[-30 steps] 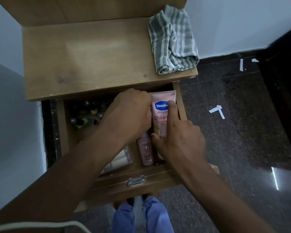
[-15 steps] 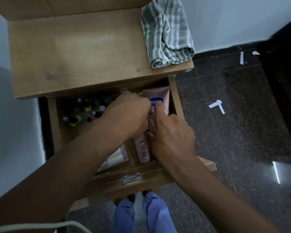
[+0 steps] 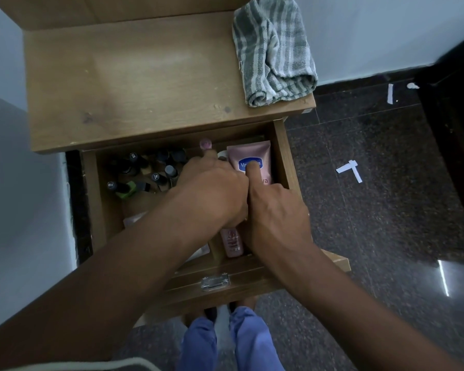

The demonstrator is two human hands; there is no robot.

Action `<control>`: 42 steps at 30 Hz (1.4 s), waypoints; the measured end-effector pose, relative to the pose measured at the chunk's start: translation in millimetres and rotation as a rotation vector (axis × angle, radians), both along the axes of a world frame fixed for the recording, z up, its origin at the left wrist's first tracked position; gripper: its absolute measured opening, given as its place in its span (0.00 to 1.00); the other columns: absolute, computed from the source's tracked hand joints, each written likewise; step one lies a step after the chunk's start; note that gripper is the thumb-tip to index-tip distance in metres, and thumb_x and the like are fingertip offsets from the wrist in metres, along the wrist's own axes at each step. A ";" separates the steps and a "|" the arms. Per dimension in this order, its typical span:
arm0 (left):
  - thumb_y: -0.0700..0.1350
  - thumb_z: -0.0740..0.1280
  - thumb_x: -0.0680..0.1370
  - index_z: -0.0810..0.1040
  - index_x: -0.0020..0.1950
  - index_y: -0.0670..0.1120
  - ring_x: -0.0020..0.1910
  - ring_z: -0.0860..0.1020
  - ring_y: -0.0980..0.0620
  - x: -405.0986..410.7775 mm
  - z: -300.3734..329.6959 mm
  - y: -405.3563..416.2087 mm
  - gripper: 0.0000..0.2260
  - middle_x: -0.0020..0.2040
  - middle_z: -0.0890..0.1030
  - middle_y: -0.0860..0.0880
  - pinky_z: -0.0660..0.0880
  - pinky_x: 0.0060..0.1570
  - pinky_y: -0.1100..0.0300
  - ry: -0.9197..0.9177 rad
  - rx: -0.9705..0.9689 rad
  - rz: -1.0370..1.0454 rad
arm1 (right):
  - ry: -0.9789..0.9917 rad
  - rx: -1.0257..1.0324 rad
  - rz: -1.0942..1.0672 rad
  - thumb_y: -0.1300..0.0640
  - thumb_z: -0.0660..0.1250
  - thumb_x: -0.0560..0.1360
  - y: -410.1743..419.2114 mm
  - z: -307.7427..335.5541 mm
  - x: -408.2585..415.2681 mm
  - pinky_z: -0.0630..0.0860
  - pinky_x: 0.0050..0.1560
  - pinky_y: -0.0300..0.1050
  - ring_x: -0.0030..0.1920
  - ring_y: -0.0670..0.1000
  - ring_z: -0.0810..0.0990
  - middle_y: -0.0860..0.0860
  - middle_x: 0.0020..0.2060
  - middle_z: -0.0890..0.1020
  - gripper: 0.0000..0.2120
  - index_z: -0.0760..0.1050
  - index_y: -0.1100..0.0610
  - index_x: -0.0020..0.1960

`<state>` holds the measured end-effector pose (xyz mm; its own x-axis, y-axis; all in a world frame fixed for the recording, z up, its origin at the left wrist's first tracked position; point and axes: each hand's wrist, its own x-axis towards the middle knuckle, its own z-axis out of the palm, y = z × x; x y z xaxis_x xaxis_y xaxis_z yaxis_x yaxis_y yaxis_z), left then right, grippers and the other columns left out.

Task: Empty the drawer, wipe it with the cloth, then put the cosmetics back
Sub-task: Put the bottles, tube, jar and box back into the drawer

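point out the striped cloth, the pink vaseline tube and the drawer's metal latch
grey striped cloth [image 3: 273, 49], head view, middle of the folded fabric
pink Vaseline tube [image 3: 252, 152], head view, upper flat end above the logo
silver metal drawer latch [image 3: 215, 281], head view, centre of the plate

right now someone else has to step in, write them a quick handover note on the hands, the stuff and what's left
Left hand: curled down inside the open drawer; what it holds is hidden.
Right hand: on the pink Vaseline tube, index finger on its label; grip not clear.
In the drawer: small dark bottles at the back left, a pink bottle near the front.
Striped cloth: on the cabinet top, untouched.
Done: drawer opened.
Left: empty it, wipe, refill.
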<state>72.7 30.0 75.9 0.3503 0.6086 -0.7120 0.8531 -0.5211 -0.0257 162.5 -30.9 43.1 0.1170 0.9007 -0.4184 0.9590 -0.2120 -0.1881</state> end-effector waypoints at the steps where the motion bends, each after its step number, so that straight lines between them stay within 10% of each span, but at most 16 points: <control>1: 0.53 0.64 0.83 0.74 0.71 0.46 0.72 0.67 0.40 0.4 1.1 -0.7 0.19 0.68 0.77 0.43 0.71 0.69 0.45 0.018 -0.006 -0.001 | 0.007 -0.009 0.004 0.52 0.69 0.79 0.0 -0.4 -0.5 0.69 0.37 0.49 0.38 0.54 0.72 0.52 0.41 0.73 0.35 0.52 0.51 0.77; 25: 0.58 0.56 0.86 0.72 0.73 0.46 0.75 0.63 0.40 -4.8 5.9 -8.6 0.22 0.73 0.73 0.42 0.69 0.65 0.46 0.153 0.033 -0.034 | -0.125 0.033 0.063 0.56 0.71 0.78 6.5 -2.2 7.5 0.71 0.37 0.48 0.51 0.59 0.84 0.54 0.52 0.82 0.18 0.71 0.53 0.65; 32: 0.54 0.55 0.87 0.76 0.64 0.51 0.67 0.71 0.48 -22.2 37.5 -18.6 0.14 0.55 0.77 0.49 0.63 0.66 0.54 -0.240 0.168 0.074 | -0.042 0.132 0.146 0.55 0.69 0.76 11.9 32.7 14.1 0.68 0.38 0.46 0.47 0.60 0.81 0.53 0.44 0.80 0.11 0.75 0.53 0.58; 37: 0.54 0.58 0.82 0.85 0.55 0.51 0.45 0.77 0.54 -79.5 36.8 -40.4 0.16 0.46 0.84 0.53 0.68 0.42 0.60 -0.766 0.400 0.374 | 0.176 0.334 0.204 0.46 0.72 0.76 21.9 51.1 -5.8 0.81 0.43 0.49 0.43 0.51 0.84 0.46 0.44 0.85 0.12 0.80 0.46 0.58; 42: 0.51 0.71 0.80 0.87 0.58 0.50 0.41 0.78 0.57 -142.4 14.5 -62.9 0.10 0.47 0.87 0.52 0.74 0.47 0.59 -0.759 0.634 0.671 | 0.369 0.353 0.299 0.52 0.71 0.77 35.2 33.0 -31.8 0.82 0.42 0.52 0.42 0.49 0.83 0.47 0.44 0.85 0.05 0.82 0.51 0.52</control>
<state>-69.7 -32.9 90.4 0.0296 0.9990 0.0330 0.8586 -0.0423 0.5109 130.7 4.3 76.0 -0.2602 0.9641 -0.0524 0.8252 0.1939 -0.5305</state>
